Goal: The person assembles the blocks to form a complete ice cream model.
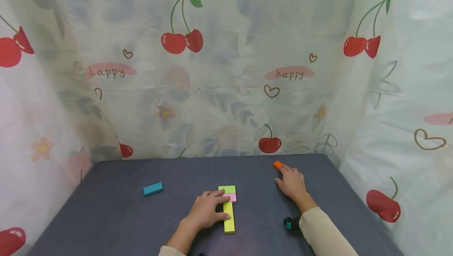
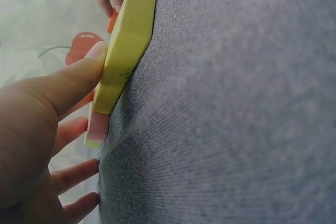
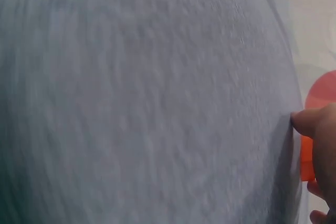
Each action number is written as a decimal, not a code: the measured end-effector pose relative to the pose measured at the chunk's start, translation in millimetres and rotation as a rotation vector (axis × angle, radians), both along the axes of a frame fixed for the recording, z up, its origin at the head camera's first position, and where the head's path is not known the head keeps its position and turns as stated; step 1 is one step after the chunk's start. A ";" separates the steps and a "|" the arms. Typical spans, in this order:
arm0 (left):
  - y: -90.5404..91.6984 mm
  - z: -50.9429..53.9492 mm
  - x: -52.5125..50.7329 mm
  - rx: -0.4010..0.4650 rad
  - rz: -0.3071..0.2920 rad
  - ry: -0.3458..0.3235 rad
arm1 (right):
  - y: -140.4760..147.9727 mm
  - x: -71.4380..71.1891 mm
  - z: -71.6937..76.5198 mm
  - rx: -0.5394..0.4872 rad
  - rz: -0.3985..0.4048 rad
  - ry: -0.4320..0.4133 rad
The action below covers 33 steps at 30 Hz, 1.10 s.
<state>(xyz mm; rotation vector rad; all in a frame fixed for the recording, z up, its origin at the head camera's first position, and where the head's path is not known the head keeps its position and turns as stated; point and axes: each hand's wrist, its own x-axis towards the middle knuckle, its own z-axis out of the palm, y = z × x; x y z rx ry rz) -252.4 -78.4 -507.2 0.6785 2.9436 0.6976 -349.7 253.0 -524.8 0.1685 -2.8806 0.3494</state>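
A long yellow block [image 1: 229, 226] lies lengthwise, its far end meeting a pink block [image 1: 232, 198]; a lime-green block [image 1: 228, 189] lies crosswise beyond the pink one. My left hand [image 1: 206, 210] rests over their left side, thumb on the yellow block and a fingertip at the pink. In the left wrist view, the thumb of that hand [image 2: 31, 124] touches the yellow block [image 2: 126, 40], the other fingers spread. Farther back on the right, the fingertips of my right hand [image 1: 293, 184] touch an orange block [image 1: 277, 164], partly hidden by the hand [image 3: 324, 140] in the right wrist view.
A blue block [image 1: 153, 189] lies apart on the left of the dark grey table [image 1: 124, 220]. A small black object with a teal part [image 1: 289, 223] is beside the right sleeve. Patterned curtains [image 1: 226, 102] stand behind the table and at both sides.
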 end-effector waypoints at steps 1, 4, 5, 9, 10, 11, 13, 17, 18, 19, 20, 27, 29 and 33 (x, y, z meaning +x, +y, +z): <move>-0.5 0.2 0.1 0.002 -0.002 0.004 | -1.9 -0.4 -0.4 -0.005 0.002 -0.001; -1.9 0.7 0.2 0.006 -0.005 0.013 | -8.4 -1.1 -0.9 -0.024 0.012 0.007; -2.3 0.8 0.3 0.008 -0.006 0.018 | -10.7 -1.2 -1.1 -0.028 0.017 0.011; -2.6 0.8 0.8 0.007 -0.009 0.020 | -19.7 -0.9 -1.5 -0.028 0.028 0.012; -2.5 0.6 1.0 0.007 -0.009 0.019 | -21.7 -0.8 -1.7 -0.027 0.031 0.005; -2.4 0.5 1.3 0.006 -0.009 0.020 | -23.7 -0.4 -1.8 -0.020 0.036 0.002; -2.2 0.0 1.7 0.006 -0.009 0.018 | -27.6 -0.1 -1.3 -0.014 0.044 -0.010; -1.8 1.0 2.0 0.008 -0.013 0.025 | -35.8 -0.4 1.2 -0.003 0.062 -0.016; -1.7 1.2 1.9 0.008 -0.013 0.025 | -37.9 -0.6 2.1 -0.003 0.063 -0.021; -1.7 1.3 1.8 0.009 -0.013 0.025 | -40.1 -0.7 3.0 -0.003 0.066 -0.024; -1.6 1.6 1.7 0.009 -0.013 0.024 | -42.2 -1.0 3.8 -0.004 0.071 -0.025; -0.7 1.7 0.0 0.009 -0.007 0.018 | -56.9 -0.6 8.0 -0.021 0.105 -0.045; -0.4 1.3 -0.6 0.006 -0.004 0.013 | -61.2 -0.8 8.0 -0.026 0.111 -0.054; 0.1 0.9 -1.3 -0.001 -0.003 0.003 | -69.1 -1.0 7.0 -0.033 0.117 -0.058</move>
